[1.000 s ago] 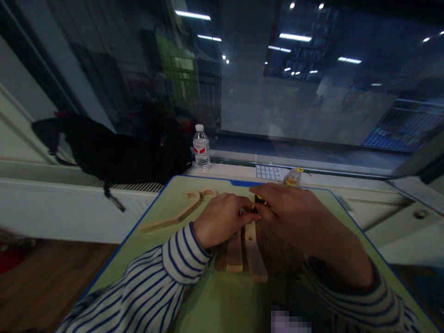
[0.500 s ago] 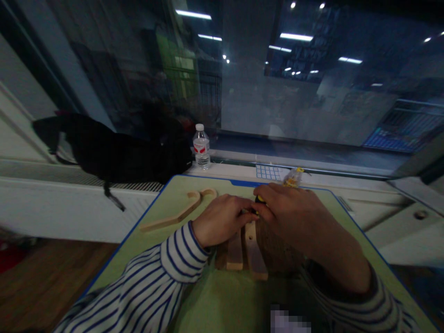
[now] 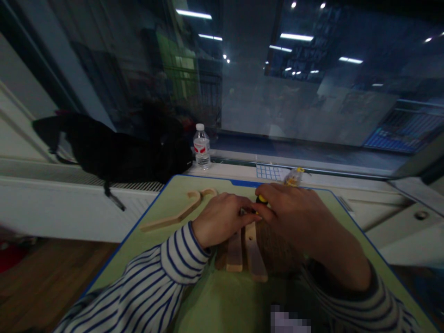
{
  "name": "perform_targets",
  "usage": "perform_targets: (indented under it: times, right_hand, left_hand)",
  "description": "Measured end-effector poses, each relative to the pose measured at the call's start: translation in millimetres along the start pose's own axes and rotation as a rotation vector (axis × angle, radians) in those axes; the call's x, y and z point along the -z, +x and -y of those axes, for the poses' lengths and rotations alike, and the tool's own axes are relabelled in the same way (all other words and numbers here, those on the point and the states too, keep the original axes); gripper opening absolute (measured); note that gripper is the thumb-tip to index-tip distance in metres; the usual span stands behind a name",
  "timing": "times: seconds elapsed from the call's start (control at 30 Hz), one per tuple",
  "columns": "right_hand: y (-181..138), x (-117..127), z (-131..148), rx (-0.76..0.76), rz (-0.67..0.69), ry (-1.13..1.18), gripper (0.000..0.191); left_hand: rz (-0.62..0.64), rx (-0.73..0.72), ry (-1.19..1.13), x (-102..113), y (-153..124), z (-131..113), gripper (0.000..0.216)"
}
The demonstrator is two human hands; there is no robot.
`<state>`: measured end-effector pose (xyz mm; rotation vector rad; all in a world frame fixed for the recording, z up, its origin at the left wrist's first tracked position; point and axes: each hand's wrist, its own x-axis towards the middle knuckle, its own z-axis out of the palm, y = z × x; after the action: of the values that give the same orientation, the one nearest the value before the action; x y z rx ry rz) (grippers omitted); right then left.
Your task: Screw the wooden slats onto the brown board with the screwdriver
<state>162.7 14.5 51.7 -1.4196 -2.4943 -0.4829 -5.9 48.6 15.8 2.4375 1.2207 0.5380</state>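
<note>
My right hand [image 3: 294, 210] is closed round a black-and-yellow screwdriver [image 3: 262, 199]; only part of its handle shows between the fingers. My left hand [image 3: 224, 219] reaches in from the other side, thumb and fingers pinched together just by the screwdriver's lower end. Whatever the left fingertips hold is hidden. Below the hands lie two pale wooden pieces, a left strip [image 3: 235, 254] and a right strip [image 3: 255, 259] with a small hole in it. Both rest on a dark brown board [image 3: 282, 247], their far ends covered by my hands.
Curved wooden parts [image 3: 180, 215] lie at the left of the green, blue-edged table [image 3: 138, 259]. Behind it on the sill stand a water bottle [image 3: 201, 147] and a small clear bag with yellow [image 3: 294, 177]. A black bag [image 3: 121, 155] lies left, before the window.
My right hand has turned slightly, so a bit more of the yellow on the handle shows. The left hand and the wooden pieces are nearly where they were.
</note>
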Motion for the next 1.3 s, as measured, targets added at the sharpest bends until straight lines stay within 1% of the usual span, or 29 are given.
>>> perform_targets:
  times: [0.17,0.33,0.43,0.63,0.73,0.83,1.0,1.1,1.23,1.3]
  right_hand:
    - [0.3,-3.1,-2.8,0.013,-0.013,0.074,0.026]
    - [-1.2,-4.6,-6.4,0.076,-0.005,0.146,0.028]
    - [-2.0,-2.9,-5.4,0.084,0.008,0.135,0.028]
    - [-2.3,1.0,-0.3,0.036,0.039,0.078,0.015]
    - [-2.0,1.1,1.4,0.022,0.04,0.045,0.012]
    - [-1.5,0.1,1.6,0.015,0.032,0.032,0.013]
    - [0.2,-3.8,-0.6,0.004,0.021,0.053,0.019]
    - [1.2,-5.1,-3.6,0.006,0.046,0.115,0.02]
    - [1.5,-3.7,-8.1,0.057,0.108,0.288,0.015]
    - [1.5,-2.7,-9.3,0.061,0.121,0.33,0.014]
  left_hand:
    - [0.001,-0.003,0.036,1.5,0.6,0.9,0.027]
    - [-0.001,-0.028,0.048,-0.9,0.9,6.0,0.026]
    - [0.002,-0.046,0.043,-1.9,0.3,7.4,0.024]
    - [0.043,-0.084,0.023,-1.3,0.2,8.9,0.022]
    - [0.063,-0.122,0.0,-1.1,0.5,10.0,0.023]
    - [0.08,-0.143,-0.018,-0.4,0.7,10.2,0.022]
    - [0.096,-0.134,-0.039,2.2,1.0,8.0,0.021]
    - [0.104,-0.132,-0.031,3.3,1.1,7.0,0.02]
    - [0.092,-0.131,0.001,1.8,1.1,8.1,0.02]
    - [0.093,-0.13,-0.01,0.8,0.9,9.5,0.019]
